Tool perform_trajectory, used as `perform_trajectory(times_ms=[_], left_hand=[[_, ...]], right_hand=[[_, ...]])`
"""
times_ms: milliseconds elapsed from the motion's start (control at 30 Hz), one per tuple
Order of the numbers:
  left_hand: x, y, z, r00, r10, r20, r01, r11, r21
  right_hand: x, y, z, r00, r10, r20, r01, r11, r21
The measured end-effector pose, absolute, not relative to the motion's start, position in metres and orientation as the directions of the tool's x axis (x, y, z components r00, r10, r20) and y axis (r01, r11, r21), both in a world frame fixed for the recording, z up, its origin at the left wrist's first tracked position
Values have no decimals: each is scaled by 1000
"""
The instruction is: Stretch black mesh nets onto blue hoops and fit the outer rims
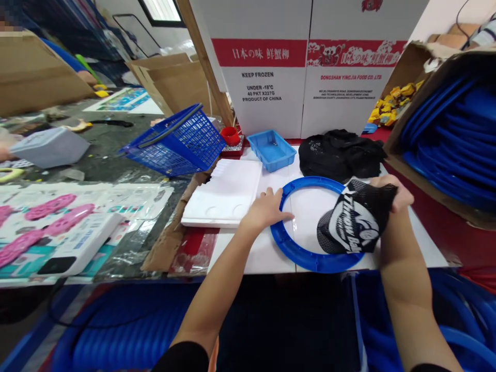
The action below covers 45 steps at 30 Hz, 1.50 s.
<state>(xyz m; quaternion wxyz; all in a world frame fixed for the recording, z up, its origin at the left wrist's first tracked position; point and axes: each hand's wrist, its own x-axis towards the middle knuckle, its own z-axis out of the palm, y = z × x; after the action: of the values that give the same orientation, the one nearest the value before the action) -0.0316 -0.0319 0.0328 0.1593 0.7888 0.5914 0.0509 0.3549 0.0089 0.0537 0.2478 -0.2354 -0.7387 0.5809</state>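
A blue plastic ring (pixel 298 250) lies flat on the white work surface (pixel 256 258) in front of me. My left hand (pixel 265 209) rests on the ring's left rim, fingers spread and pressing it down. My right hand (pixel 391 191) grips a black mesh net with white lettering (pixel 354 219) and holds it over the ring's right side. A pile of more black mesh (pixel 341 152) sits just beyond the ring.
A small blue tray (pixel 271 150), a red cup (pixel 231 135) and a tilted blue shopping basket (pixel 176 142) stand behind a white foam tray (pixel 227 194). A carton of blue rings (pixel 449 134) is at right; more blue rings (pixel 127 330) lie below the table edge. Pink parts (pixel 46 217) lie at left.
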Motion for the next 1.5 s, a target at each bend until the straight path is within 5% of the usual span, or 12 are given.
perform_trajectory(times_ms=[67,167,367,600,833,967,1033,1133,1233,1500], left_hand=[[-32,-31,30,391,907,-156,878,-316,360],[-28,-18,21,578,816,-10,715,-500,488],[-19,4,10,650,726,225,568,-661,491],[-12,-13,10,800,569,190,402,-743,535],[-15,-1,2,603,767,222,680,-639,360],[-18,-8,18,437,718,542,558,-689,462],[-16,-18,26,464,662,589,429,-750,504],[-9,-33,29,781,524,341,317,-802,506],[-1,-39,25,891,450,64,384,-820,424],[3,-40,12,835,549,-44,531,-782,327]], right_hand=[[360,8,52,-780,614,119,11,204,-979],[351,-1,65,-768,598,231,-105,238,-966],[297,-10,92,-770,631,-97,389,342,-855],[258,-10,76,-887,440,-138,279,273,-921],[250,1,56,-754,650,-93,515,497,-699],[236,6,35,-696,718,-6,599,577,-555],[233,7,28,-661,748,62,642,606,-471],[237,8,26,-648,749,139,638,634,-437],[250,11,31,-628,760,167,670,637,-382],[256,-25,72,-580,806,121,717,575,-394]])
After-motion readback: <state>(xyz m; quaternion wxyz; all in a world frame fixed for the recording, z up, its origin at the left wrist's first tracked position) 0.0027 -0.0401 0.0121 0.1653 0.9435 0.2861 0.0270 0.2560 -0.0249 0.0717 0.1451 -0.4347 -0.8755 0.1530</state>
